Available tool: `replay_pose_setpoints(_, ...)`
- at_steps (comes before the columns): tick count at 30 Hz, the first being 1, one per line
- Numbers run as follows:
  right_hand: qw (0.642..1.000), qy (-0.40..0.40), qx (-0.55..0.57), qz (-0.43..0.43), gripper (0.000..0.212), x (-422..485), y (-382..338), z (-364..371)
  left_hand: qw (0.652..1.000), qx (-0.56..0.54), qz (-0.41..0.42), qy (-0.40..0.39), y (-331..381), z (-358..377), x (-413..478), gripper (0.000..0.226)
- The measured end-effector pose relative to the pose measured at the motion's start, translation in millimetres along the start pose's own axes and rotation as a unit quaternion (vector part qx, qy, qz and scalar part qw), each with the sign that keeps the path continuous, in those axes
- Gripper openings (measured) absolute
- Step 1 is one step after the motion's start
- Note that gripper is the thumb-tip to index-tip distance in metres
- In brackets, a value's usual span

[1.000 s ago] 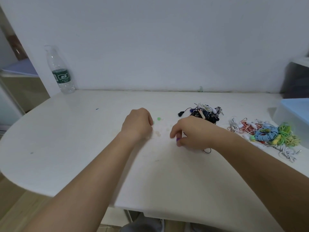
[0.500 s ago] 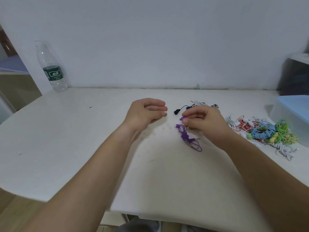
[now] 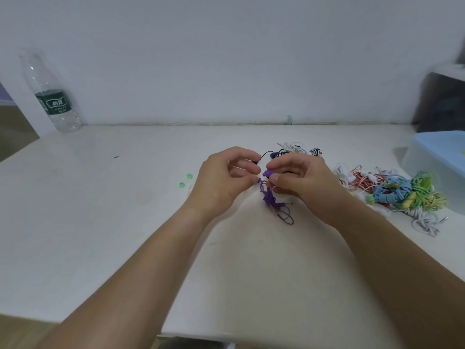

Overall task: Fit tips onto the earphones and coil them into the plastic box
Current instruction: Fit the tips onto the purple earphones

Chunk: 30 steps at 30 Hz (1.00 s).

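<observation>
Plain indoor room, home or small workroom, can't tell which. White table [image 3: 125,222] pushed against a bare white wall [image 3: 226,59]. On the table: water bottle [image 3: 54,102] at far-left corner, blue-topped plastic box [image 3: 437,167] at right edge, heaps of bundled earphones [image 3: 402,195] just beside the box. Wood-look floor [image 3: 12,137] left of the table, dark cabinet [image 3: 442,102] past its right end.

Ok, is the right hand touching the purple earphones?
Touching. The head view shows the right hand pinching the purple earphones by one bud between thumb and fingertips, cable hanging below.
</observation>
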State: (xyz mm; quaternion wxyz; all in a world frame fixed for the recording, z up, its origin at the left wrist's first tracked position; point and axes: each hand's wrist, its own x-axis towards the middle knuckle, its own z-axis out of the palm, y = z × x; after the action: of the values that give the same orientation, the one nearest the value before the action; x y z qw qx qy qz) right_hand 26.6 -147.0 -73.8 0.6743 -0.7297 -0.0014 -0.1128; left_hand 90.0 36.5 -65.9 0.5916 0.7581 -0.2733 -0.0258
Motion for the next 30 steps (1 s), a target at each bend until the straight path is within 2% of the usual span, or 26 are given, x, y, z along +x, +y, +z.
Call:
replay_pose_setpoints(21,0.999,0.011,-0.045,-0.024,0.016,-1.1,-2.7,8.1,0.999,0.014,0.028,0.009,3.1,3.0,-4.0,0.029)
replay_pose_setpoints(30,0.998,0.027,-0.054,-0.032,0.016,-0.1,-2.8,7.9,0.999,-0.028,0.017,-0.013,3.0,2.2,-5.0,0.034)
